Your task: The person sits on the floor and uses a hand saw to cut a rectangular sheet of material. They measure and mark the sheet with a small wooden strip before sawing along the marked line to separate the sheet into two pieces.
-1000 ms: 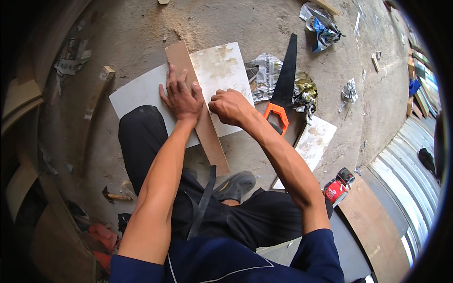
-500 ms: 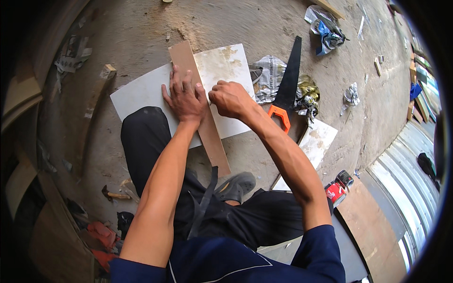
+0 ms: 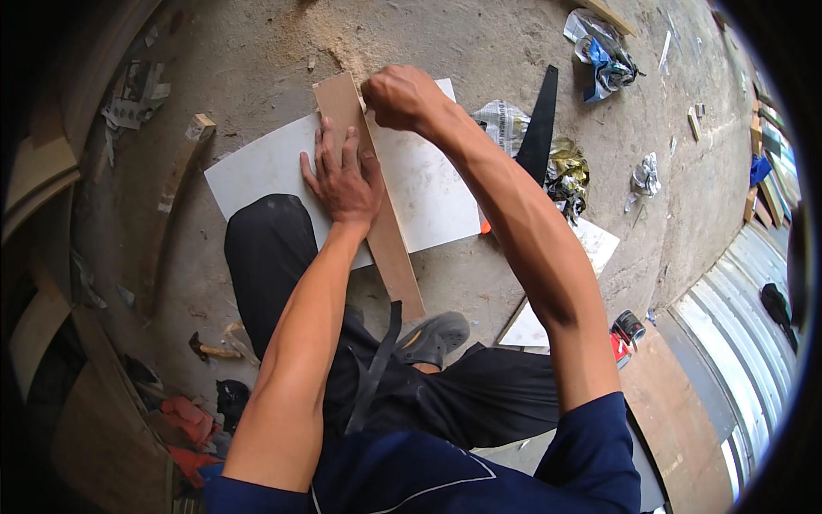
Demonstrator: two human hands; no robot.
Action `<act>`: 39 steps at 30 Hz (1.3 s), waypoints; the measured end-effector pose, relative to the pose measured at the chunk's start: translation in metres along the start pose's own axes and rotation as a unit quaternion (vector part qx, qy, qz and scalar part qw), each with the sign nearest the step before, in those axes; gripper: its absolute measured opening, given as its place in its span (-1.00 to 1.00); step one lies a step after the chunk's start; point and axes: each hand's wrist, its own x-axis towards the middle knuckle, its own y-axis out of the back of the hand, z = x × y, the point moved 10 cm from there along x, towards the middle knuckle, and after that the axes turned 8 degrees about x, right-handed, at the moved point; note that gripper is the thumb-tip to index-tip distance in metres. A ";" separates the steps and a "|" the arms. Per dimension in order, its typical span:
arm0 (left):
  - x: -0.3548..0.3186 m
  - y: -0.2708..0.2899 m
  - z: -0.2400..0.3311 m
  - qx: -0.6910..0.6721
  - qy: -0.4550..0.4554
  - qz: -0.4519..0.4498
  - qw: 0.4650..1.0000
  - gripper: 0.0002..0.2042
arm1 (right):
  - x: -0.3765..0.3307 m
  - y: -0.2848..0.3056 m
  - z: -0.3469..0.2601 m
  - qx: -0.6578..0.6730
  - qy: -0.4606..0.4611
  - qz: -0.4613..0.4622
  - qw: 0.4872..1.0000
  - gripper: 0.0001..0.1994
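My left hand point(image 3: 344, 184) lies flat with fingers spread, pressing on a long brown wooden strip point(image 3: 396, 253). The strip runs across a white board point(image 3: 426, 184) on the ground, its near end reaching past the board's edge toward my foot. Close to the strip's far end, my right hand point(image 3: 404, 98) is closed in a fist along its right edge. Whatever that fist holds, if anything, is hidden. To the right of the board is a handsaw point(image 3: 539, 128) with a black blade; my right forearm covers most of its orange handle.
Sawdust point(image 3: 300, 34) is scattered beyond the board. A wooden beam point(image 3: 180, 167) and a hammer point(image 3: 214, 349) lie on the left. Crumpled wrappers point(image 3: 567, 176), a smaller white board point(image 3: 595, 244) and cans point(image 3: 628, 327) are on the right, near corrugated metal sheeting point(image 3: 732, 291).
My right hand has slid away from me along the strip's right edge, from beside my left hand to near the far end. My left hand still presses the strip.
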 end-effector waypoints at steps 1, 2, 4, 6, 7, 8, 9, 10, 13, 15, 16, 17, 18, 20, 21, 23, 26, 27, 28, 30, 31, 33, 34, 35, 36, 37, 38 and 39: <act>0.001 0.000 0.001 -0.004 -0.003 0.003 1.000 -0.65 | 0.005 0.003 0.003 -0.004 0.001 0.009 1.000 -0.91; -0.001 0.001 0.002 -0.007 -0.003 0.006 1.000 -0.65 | 0.009 0.006 0.003 -0.008 0.005 0.016 1.000 -0.92; -0.002 0.002 0.002 -0.010 -0.002 0.009 1.000 -0.66 | 0.014 0.014 0.003 -0.008 0.014 0.029 0.999 -0.91; -0.001 0.001 0.000 -0.005 0.002 0.012 1.000 -0.66 | 0.012 0.017 -0.001 -0.019 -0.012 0.036 0.999 -0.92; -0.001 0.001 -0.001 -0.003 0.004 0.010 1.000 -0.66 | 0.010 0.019 -0.002 -0.025 -0.026 0.039 0.999 -0.92; 0.000 0.001 -0.001 -0.002 0.002 0.010 1.000 -0.66 | 0.008 0.021 0.000 -0.049 -0.027 0.070 0.996 -0.90; 0.000 0.001 0.000 -0.002 0.001 0.009 1.000 -0.66 | 0.002 0.021 0.006 -0.029 -0.044 0.097 0.994 -0.90; 0.000 0.000 0.002 0.002 -0.001 0.004 1.000 -0.64 | -0.004 0.021 0.012 -0.010 -0.061 0.123 0.990 -0.90; -0.002 -0.002 0.000 0.013 -0.003 -0.004 1.000 -0.61 | -0.018 0.025 0.012 0.038 -0.083 0.199 0.976 -0.88; -0.001 -0.001 0.001 0.010 -0.005 0.002 1.000 -0.61 | -0.027 0.020 0.013 0.055 -0.107 0.209 0.970 -0.86; -0.002 -0.001 0.000 0.004 0.000 0.002 1.000 -0.62 | -0.028 0.015 0.014 0.059 -0.127 0.194 0.971 -0.85; -0.001 0.000 0.000 -0.003 0.004 0.003 1.000 -0.64 | -0.030 0.009 0.016 0.061 -0.148 0.180 0.971 -0.84; -0.001 0.000 0.000 -0.009 0.009 0.004 1.000 -0.65 | -0.033 0.008 0.015 0.071 -0.147 0.186 0.969 -0.84; -0.001 0.001 0.000 -0.021 0.007 0.005 1.000 -0.65 | -0.038 0.006 0.013 0.090 -0.144 0.199 0.965 -0.84; -0.001 0.001 0.000 -0.026 0.007 0.005 1.000 -0.65 | -0.040 0.005 0.011 0.091 -0.144 0.202 0.964 -0.84; -0.002 0.001 -0.001 -0.021 0.007 0.005 1.000 -0.65 | -0.044 0.003 0.011 0.094 -0.145 0.210 0.962 -0.84; -0.002 -0.002 -0.001 -0.013 0.007 0.004 1.000 -0.65 | -0.044 -0.001 0.004 0.100 -0.103 0.230 0.963 -0.83; -0.001 -0.002 -0.002 -0.010 0.007 0.003 1.000 -0.65 | -0.043 -0.003 0.005 0.099 -0.102 0.224 0.964 -0.83; -0.002 -0.003 -0.001 -0.009 0.005 0.005 1.000 -0.65 | -0.042 -0.005 0.006 0.099 -0.101 0.217 0.966 -0.82; -0.001 -0.003 -0.003 -0.005 0.004 0.010 1.000 -0.65 | -0.041 -0.004 0.005 0.101 -0.109 0.216 0.965 -0.82; -0.001 -0.004 -0.003 -0.007 0.005 0.010 1.000 -0.65 | -0.042 -0.003 0.006 0.103 -0.119 0.222 0.962 -0.82; -0.002 -0.004 -0.004 -0.010 0.006 0.007 1.000 -0.65 | -0.046 -0.003 0.008 0.114 -0.135 0.240 0.955 -0.81; -0.002 -0.004 -0.004 -0.011 0.006 0.007 1.000 -0.64 | -0.049 -0.003 0.008 0.123 -0.140 0.253 0.949 -0.81; -0.002 -0.004 -0.003 -0.012 0.007 0.007 1.000 -0.64 | -0.051 -0.003 0.008 0.132 -0.145 0.265 0.944 -0.81; -0.002 -0.004 -0.003 -0.012 0.008 0.007 1.000 -0.64 | -0.051 -0.004 0.008 0.129 -0.151 0.262 0.944 -0.80; -0.002 -0.004 -0.003 -0.013 0.008 0.007 1.000 -0.64 | -0.050 -0.005 0.009 0.126 -0.157 0.259 0.945 -0.80; -0.002 -0.004 -0.003 -0.015 0.008 0.007 1.000 -0.64 | -0.050 -0.005 0.009 0.123 -0.164 0.256 0.945 -0.80; -0.002 -0.004 -0.003 -0.016 0.009 0.006 1.000 -0.65 | -0.049 -0.005 0.009 0.121 -0.166 0.257 0.944 -0.80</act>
